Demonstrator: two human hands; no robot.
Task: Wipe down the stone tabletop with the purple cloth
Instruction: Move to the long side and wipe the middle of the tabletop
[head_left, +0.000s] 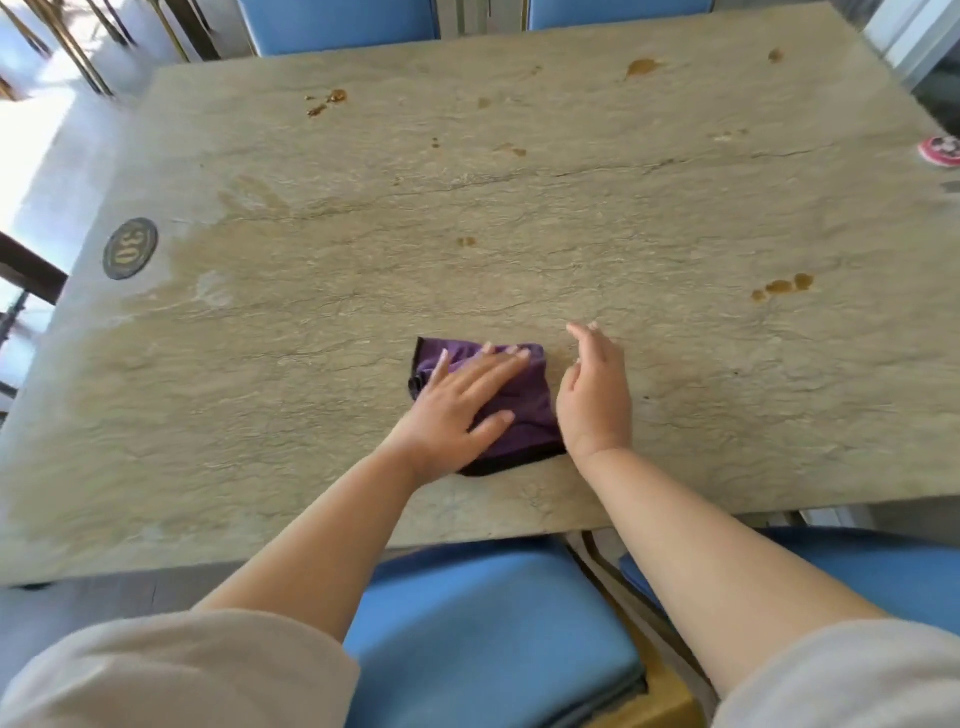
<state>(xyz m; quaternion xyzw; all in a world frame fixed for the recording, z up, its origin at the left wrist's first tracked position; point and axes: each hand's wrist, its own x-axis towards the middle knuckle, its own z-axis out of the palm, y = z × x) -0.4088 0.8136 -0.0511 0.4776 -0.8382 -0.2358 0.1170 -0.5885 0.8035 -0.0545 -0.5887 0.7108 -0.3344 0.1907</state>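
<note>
The left hand (457, 410) lay flat on the purple cloth (514, 410), palm down, fingers straight and spread, the thumb splayed toward the near edge of the surface (519, 218). Its bare forearm ran back over the near edge to a pale pushed-up sleeve (171, 675). The right hand (595, 395) stood on its side just beside the cloth's right edge, palm turned toward the cloth, fingers straight and close together, holding nothing; whether it touched the stone or the cloth could not be told.

The one cloth was folded into a rough square with a dark hem and sat near the middle of the near edge, on the stone.

Brown stains marked the stone in several spots: a cluster (782, 287) toward the right edge, a small one (466, 241) near the centre, a group (326, 102) toward the far left corner, and two, one larger (641, 66) and one smaller (775, 54), toward the far right corner. A darker wet patch spread across the left part. One dark round number plaque (130, 248) sat by the left edge, and one red and white round thing (940, 150) lay at the right edge, cut off by the frame.

Four blue chairs showed: two (498, 639) at the near edge, two (337, 21) at the far edge.
</note>
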